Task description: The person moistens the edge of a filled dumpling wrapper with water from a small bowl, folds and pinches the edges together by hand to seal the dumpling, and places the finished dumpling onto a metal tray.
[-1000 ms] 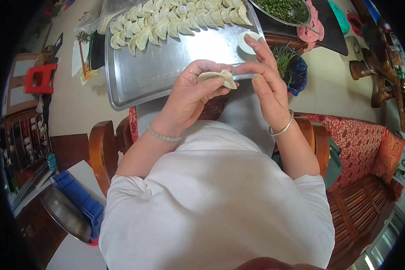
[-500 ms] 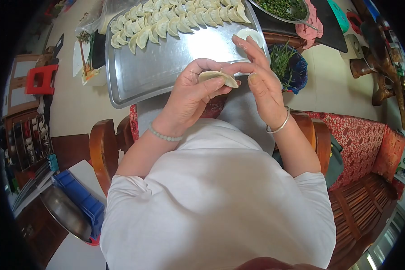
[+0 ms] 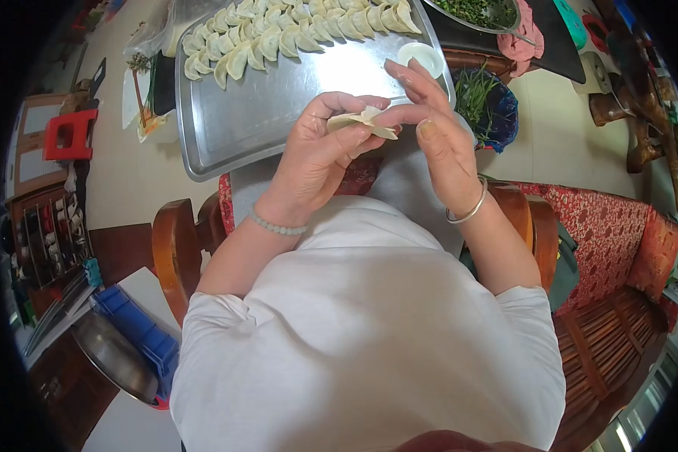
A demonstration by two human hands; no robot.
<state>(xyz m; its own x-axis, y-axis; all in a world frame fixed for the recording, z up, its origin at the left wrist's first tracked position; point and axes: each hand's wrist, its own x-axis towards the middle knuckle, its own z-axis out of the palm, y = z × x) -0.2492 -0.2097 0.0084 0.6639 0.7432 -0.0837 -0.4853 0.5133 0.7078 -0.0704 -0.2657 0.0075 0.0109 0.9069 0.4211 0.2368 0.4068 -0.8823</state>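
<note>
- Clearly, in the head view, the small pale half-folded dough dumpling [image 3: 361, 123] sat between both hands, held above the near edge of the large rectangular steel tray [image 3: 279, 113].
- The left hand [image 3: 320, 154] cradled it from below, its fingers [image 3: 354, 143] curled under the wrapper.
- The right hand [image 3: 437, 132] pinched the seam at the dumpling's right end with thumb and forefinger; its other fingers stood spread and free.
- It looked light, soft and easily torn, slightly tacky along the edge, so a hold on the rim rather than the filled belly seemed best.
- Rows of finished pale pleated dumplings [image 3: 294, 34] lined the tray's far side, and a small round white dish [image 3: 422, 54] stood just beside them.
</note>
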